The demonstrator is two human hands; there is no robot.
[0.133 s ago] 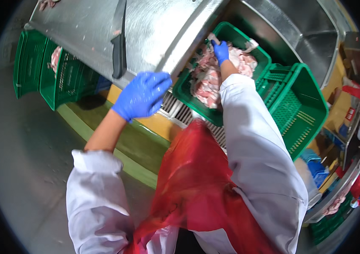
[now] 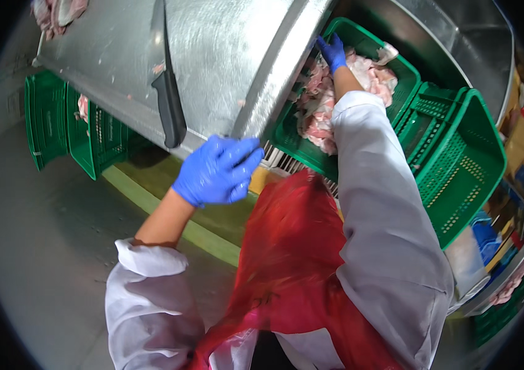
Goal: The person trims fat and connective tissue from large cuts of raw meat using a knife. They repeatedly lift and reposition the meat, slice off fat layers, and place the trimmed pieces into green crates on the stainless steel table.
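Observation:
My right hand [image 2: 334,54], in a blue glove, is inside a green basket [image 2: 343,26] near its upper left corner. Its fingers are apart and I see nothing held in them. Pale pink and white meat trimmings [image 2: 317,117] are heaped under and beside it. My left hand [image 2: 220,171], also gloved in blue, hovers just off the near edge of the metal table [image 2: 212,68]. The fingers are loosely bent and a little apart, with nothing visible in them. A black-handled knife [image 2: 169,108] lies on the table beyond this hand, not touched.
An unfilled-looking green basket [image 2: 465,166] stands to the right of the meat basket. Other green baskets [image 2: 92,139] sit below the table's left side. More meat [image 2: 58,13] lies at the table's far left corner. A steel sink [image 2: 477,46] is at upper right.
My right hand has moved toward the basket's far left corner, off the piece it was touching, and its fingers have spread. The view has shifted slightly; the left hand stays near the table edge.

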